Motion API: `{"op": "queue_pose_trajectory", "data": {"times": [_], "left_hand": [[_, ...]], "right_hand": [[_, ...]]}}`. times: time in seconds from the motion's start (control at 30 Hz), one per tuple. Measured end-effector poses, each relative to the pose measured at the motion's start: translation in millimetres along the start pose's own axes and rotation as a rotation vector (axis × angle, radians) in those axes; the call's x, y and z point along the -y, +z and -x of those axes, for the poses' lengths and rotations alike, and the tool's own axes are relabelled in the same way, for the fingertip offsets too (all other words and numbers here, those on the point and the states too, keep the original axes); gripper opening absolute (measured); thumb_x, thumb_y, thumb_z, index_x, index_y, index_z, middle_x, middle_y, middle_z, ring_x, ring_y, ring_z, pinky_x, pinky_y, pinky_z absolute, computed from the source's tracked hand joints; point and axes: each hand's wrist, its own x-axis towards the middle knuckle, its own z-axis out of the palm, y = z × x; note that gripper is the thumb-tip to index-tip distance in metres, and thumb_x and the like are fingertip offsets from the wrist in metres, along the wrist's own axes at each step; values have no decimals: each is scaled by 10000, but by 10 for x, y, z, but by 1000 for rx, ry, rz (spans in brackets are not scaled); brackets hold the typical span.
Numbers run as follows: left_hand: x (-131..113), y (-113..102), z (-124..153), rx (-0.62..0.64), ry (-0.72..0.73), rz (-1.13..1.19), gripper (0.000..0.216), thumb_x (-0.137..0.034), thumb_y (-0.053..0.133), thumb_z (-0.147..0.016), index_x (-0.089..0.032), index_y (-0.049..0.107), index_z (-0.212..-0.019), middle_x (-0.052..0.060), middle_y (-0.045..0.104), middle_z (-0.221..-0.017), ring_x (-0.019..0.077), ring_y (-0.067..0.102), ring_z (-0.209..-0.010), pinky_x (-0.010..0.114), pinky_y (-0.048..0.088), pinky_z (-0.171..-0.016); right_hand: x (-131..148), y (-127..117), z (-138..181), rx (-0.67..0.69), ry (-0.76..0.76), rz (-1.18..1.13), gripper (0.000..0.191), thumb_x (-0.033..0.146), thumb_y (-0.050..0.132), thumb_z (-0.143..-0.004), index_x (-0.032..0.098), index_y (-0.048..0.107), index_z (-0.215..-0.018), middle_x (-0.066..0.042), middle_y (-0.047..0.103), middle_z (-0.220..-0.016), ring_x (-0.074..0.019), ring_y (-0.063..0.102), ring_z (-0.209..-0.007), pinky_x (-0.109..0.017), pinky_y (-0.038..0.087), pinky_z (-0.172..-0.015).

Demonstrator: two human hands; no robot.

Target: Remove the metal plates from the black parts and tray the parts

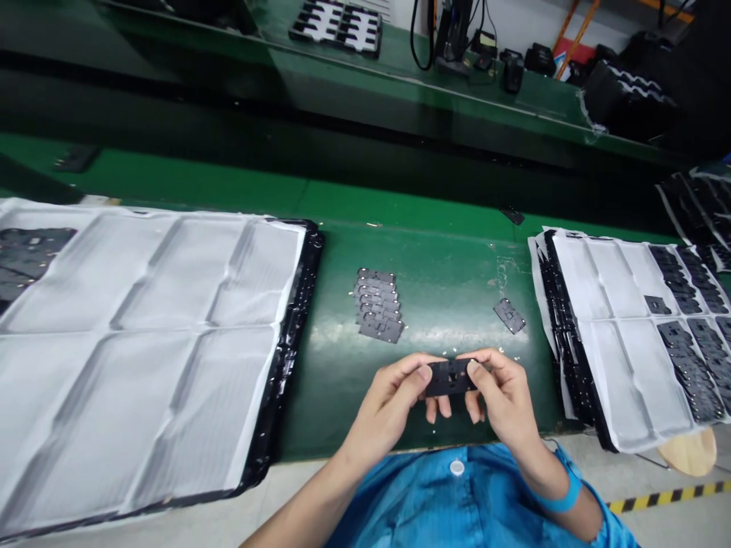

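Observation:
Between my two hands is a flat black plastic plate (444, 378) with a small square opening near its middle. My left hand (394, 392) pinches its left end, thumb on top. The right end is gripped by my right hand (502, 388), again with the thumb over the face. Beyond my left hand, several similar dark plates (380, 327) lie in an overlapping row on the green table (445, 266). A single plate (509, 315) rests apart, beyond my right hand.
A large black tray lined with white sheet (165, 274) stands at the left, with dark plates (28, 255) in its far left. Stacked trays (614, 380) at the right hold rows of plates (691, 369). Across the back, a raised green shelf (400, 72) carries another tray (336, 27).

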Motion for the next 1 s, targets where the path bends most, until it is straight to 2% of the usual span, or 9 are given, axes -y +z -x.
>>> {"op": "queue_pose_trajectory", "data": {"times": [0.17, 0.33, 0.53, 0.73, 0.8, 0.93, 1.0], "left_hand": [[-65, 12, 7, -44, 18, -161, 324, -405, 616, -982, -102, 729, -1004, 11, 678, -593, 124, 575, -486, 234, 465, -528], [-86, 35, 16, -76, 2, -196, 296, -366, 593, -970, -109, 736, -1009, -1, 669, -582, 116, 560, -472, 235, 457, -536], [14, 23, 4, -76, -58, -66, 332, -409, 617, -953, -107, 742, -1013, 6, 657, -552, 127, 565, -453, 229, 440, -482], [30, 68, -12, -149, -122, 37, 316, -389, 653, -896, -101, 751, -981, -7, 614, -497, 121, 547, -422, 198, 379, -410], [10, 82, -19, -175, -141, 55, 311, -380, 669, -863, -93, 756, -944, -5, 606, -492, 119, 542, -414, 193, 349, -387], [-20, 98, -17, -217, -155, 89, 305, -379, 690, -820, -86, 753, -879, 4, 613, -521, 105, 521, -408, 192, 320, -379], [-28, 109, -8, -224, -154, 96, 306, -390, 689, -822, -90, 745, -847, -3, 588, -496, 102, 500, -402, 196, 311, -383]], "right_hand": [[-29, 36, 6, 0, -10, 7, 446, 577, 694, -918, 133, 724, -928, 66, 521, -405, -76, 452, -301, -158, 318, -355], [10, 48, 17, 8, 3, 11, 469, 596, 694, -908, 130, 734, -936, 61, 527, -388, -82, 437, -285, -168, 324, -344], [22, 41, 26, 27, 18, 3, 482, 609, 689, -908, 131, 725, -954, 62, 527, -376, -90, 429, -269, -177, 332, -332], [-30, 76, 84, 15, -36, 39, 400, 531, 645, -974, 136, 708, -973, 70, 512, -404, -83, 446, -305, -170, 333, -364], [-49, 95, 107, 17, -79, 53, 360, 492, 624, -999, 143, 709, -984, 70, 517, -452, -82, 468, -328, -175, 354, -374], [-75, 114, 136, 24, -157, 67, 291, 435, 635, -1001, 160, 727, -1012, 13, 610, -696, -68, 528, -388, -190, 400, -389], [-83, 109, 136, 34, -158, 64, 299, 445, 642, -993, 161, 734, -1017, 10, 613, -701, -74, 535, -398, -197, 411, -396]]}}
